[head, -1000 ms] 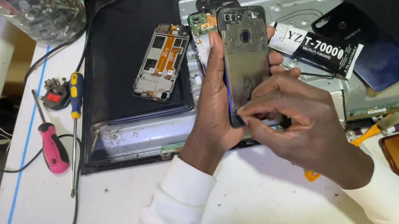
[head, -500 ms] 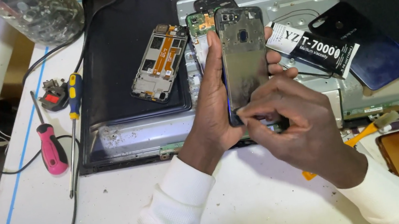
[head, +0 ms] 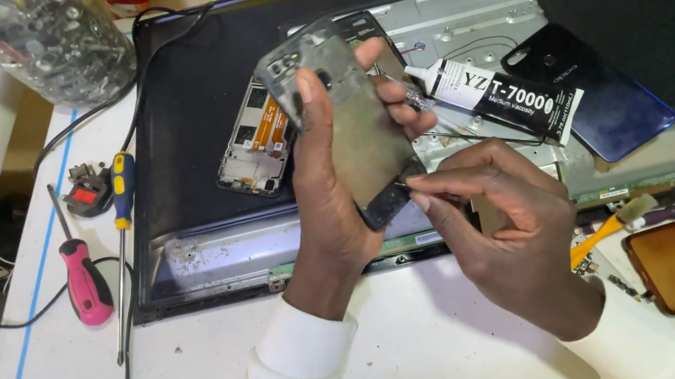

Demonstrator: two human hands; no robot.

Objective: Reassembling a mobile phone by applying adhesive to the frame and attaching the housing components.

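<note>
Two hands at work: left hand grips tilted dark phone back cover; right hand fingertips pinched at its lower corner; opened phone behind.

Glossy dark phone back cover, bare grey metal chassis, matt white table

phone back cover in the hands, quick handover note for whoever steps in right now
Left hand: grips the dark phone back cover, tilted, above the black panel.
Right hand: fingertips pinched at the cover's lower corner; whether they hold a fine tool cannot be told.
Nearby: opened phone body on the panel, glue tube, blue back cover, pink-handled screwdriver and yellow-and-blue screwdriver at left.
Done: cover is off and in hand.
Left: work at the cover's lower edge; phone body lies open.
</note>
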